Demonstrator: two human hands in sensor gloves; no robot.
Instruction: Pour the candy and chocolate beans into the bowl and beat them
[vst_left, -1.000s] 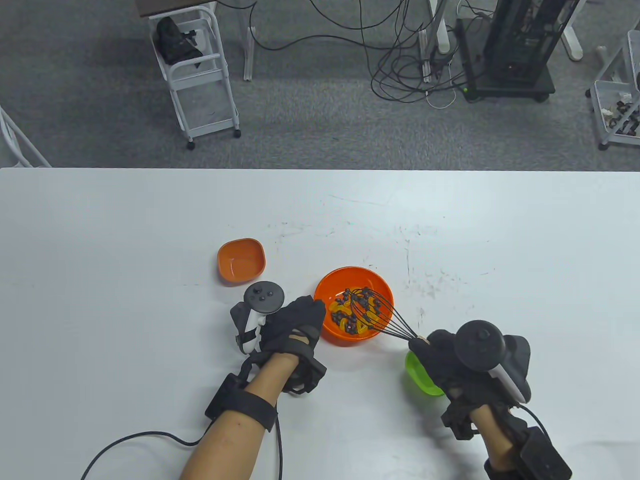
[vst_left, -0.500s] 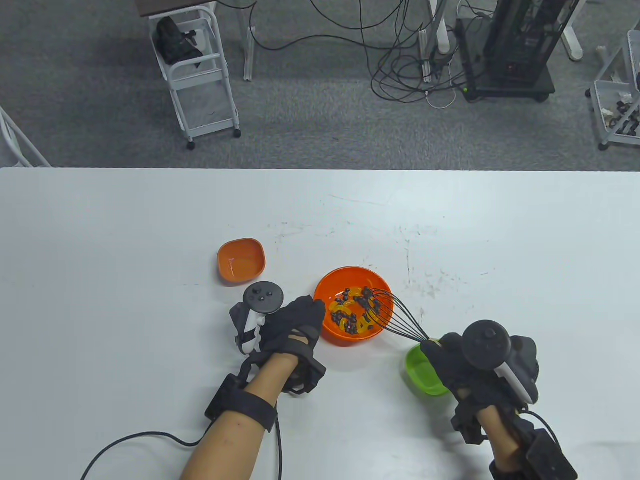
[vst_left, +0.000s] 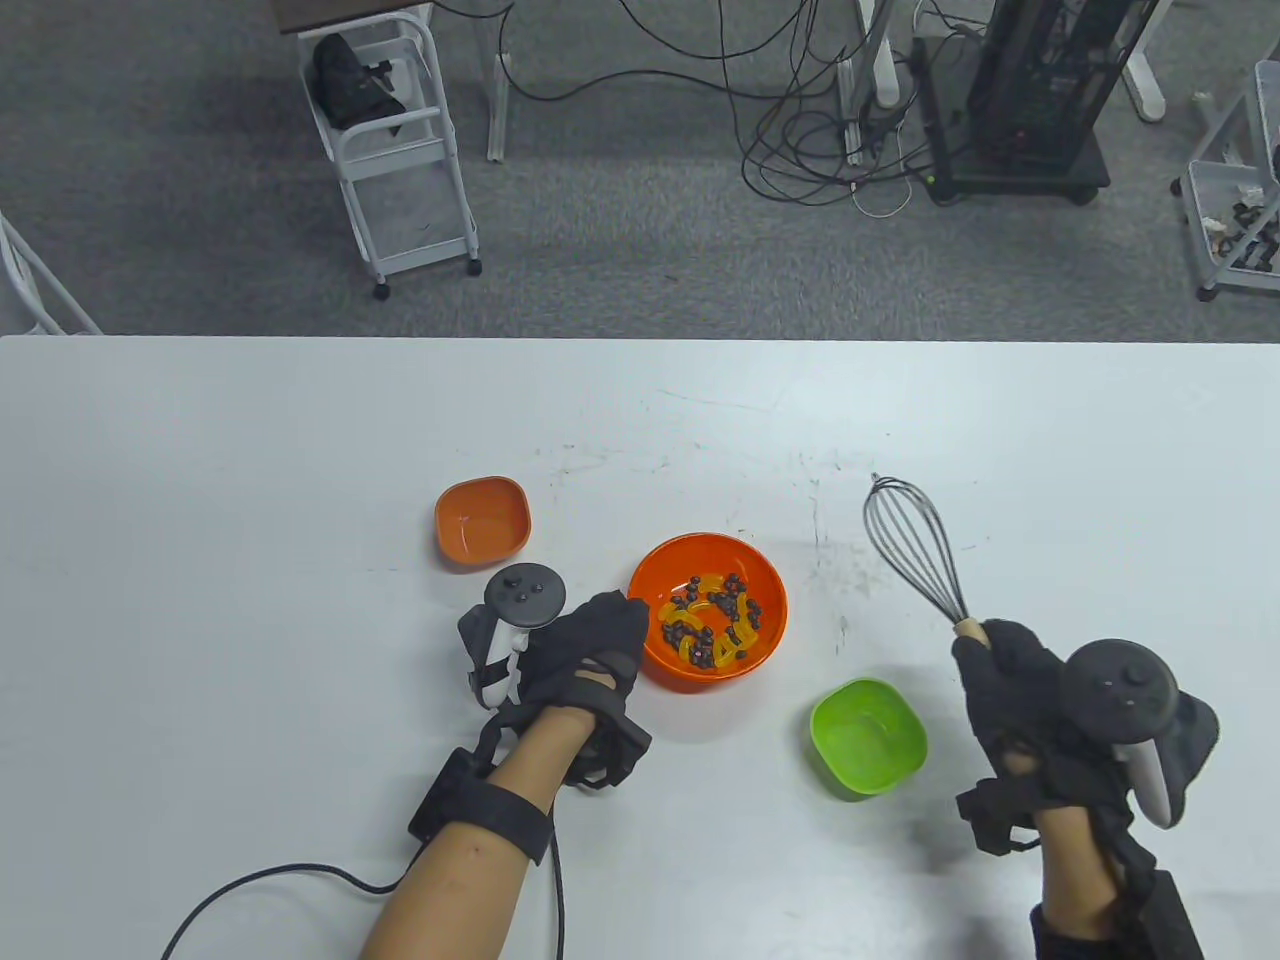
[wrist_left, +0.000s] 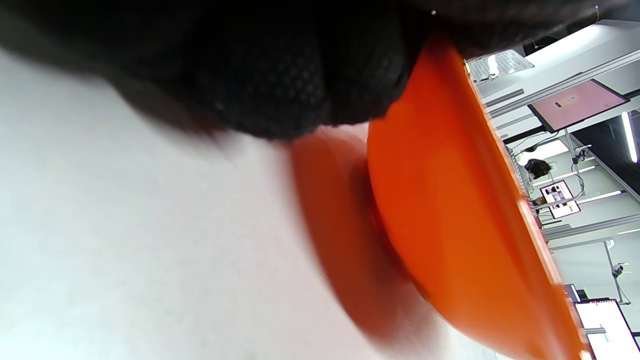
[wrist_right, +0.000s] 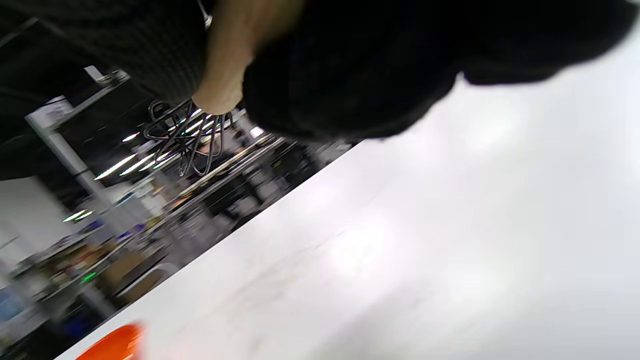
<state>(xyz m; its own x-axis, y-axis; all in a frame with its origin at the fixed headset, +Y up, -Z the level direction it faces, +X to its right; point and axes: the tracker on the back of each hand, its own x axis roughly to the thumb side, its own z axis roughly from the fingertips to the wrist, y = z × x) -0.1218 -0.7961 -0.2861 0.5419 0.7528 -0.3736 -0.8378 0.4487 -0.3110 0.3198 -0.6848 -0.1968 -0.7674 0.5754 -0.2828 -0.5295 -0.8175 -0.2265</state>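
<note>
A round orange bowl (vst_left: 664, 583) sits mid-table holding yellow candy (vst_left: 712, 583) mixed with dark chocolate beans (vst_left: 683, 632). My left hand (vst_left: 588, 650) rests against the bowl's left rim, fingers touching its outer wall (wrist_left: 450, 210); whether they curl round it is not visible. To the right of the bowl, my right hand (vst_left: 1005, 672) grips the wooden handle of a black wire whisk (vst_left: 915, 545), whose wires point away from me, lifted clear of the bowl. In the right wrist view the whisk wires (wrist_right: 185, 137) stick out past the gloved fingers.
A small square orange dish (vst_left: 483, 519) stands behind and left of the bowl. A square green dish (vst_left: 867, 736) sits between the bowl and my right hand. Beyond the table's far edge are a white cart (vst_left: 395, 140), cables and an equipment rack.
My right hand has pulled the whisk out of the bowl and swung it to the right, turning its wires to point away from me. The green dish is now uncovered. The left hand stayed put.
</note>
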